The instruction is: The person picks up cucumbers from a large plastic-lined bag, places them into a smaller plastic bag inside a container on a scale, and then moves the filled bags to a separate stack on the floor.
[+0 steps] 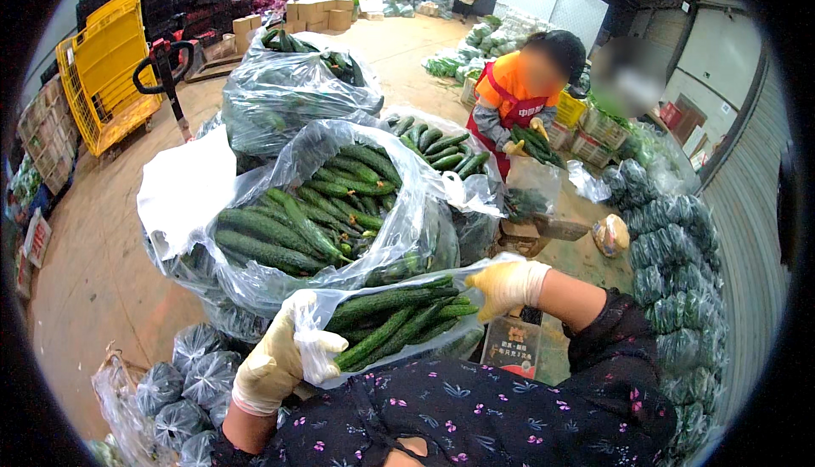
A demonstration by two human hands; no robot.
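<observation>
Between my hands, close to my body, hangs a clear plastic bag (pixel 319 312) with its mouth spread. Several dark green cucumbers (pixel 397 321) lie side by side in it. My left hand (pixel 276 355), in a pale glove, is closed on the bag's left edge. On the opposite edge my right hand (pixel 508 287), gloved in yellowish white, grips the plastic with bent fingers. Just beyond stands a big clear sack (pixel 429 212), rolled open and full of loose cucumbers (pixel 293 216).
More cucumber sacks (pixel 284 98) stand behind. Tied dark bags (pixel 182 386) are heaped at lower left, and packed bags (pixel 679 272) line the right wall. A co-worker (pixel 531 98) holds cucumbers ahead right. A pallet jack (pixel 165 76) and yellow cage cart (pixel 106 76) stand far left.
</observation>
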